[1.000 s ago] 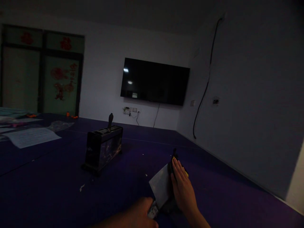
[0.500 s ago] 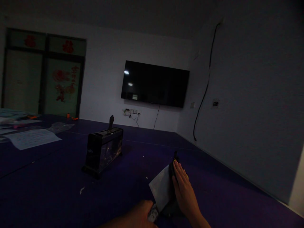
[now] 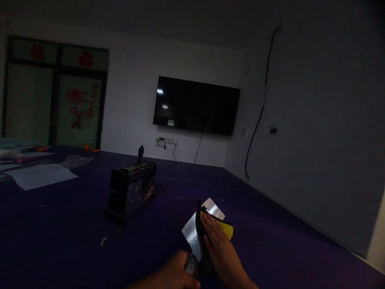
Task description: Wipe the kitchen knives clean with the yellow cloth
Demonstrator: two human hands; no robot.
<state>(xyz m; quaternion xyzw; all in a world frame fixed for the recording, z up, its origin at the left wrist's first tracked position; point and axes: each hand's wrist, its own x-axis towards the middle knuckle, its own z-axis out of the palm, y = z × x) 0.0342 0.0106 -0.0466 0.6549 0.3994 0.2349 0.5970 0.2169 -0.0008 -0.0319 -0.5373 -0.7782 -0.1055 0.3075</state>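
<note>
- So the main thing is a broad metal blade, cleaver-looking (image 3: 190, 234), low and right of centre, angled up and away over the purple tabletop (image 3: 75, 249). Can't tell if any of it touches the table.
- Left hand (image 3: 176, 273) is wrapped round the mottled grey handle (image 3: 191, 264). Imo that's the only good place to hold it.
- Right hand (image 3: 221, 251) has a yellow and black cloth (image 3: 226, 228) held against the blade, fingers laid long rather than balled up.
- My guess: stiff, a bit blade-heavy, slick on the shiny flat. Cloth's soft and floppy, so keep it bunched and fingertips off the edges. Can't see which edge is sharp, tbh.
- Left of it stands a dark knife block (image 3: 132, 190), one black handle (image 3: 140, 154) poking up.
- Further left, printed paper (image 3: 42, 176); TV (image 3: 197, 106) on the far wall.
</note>
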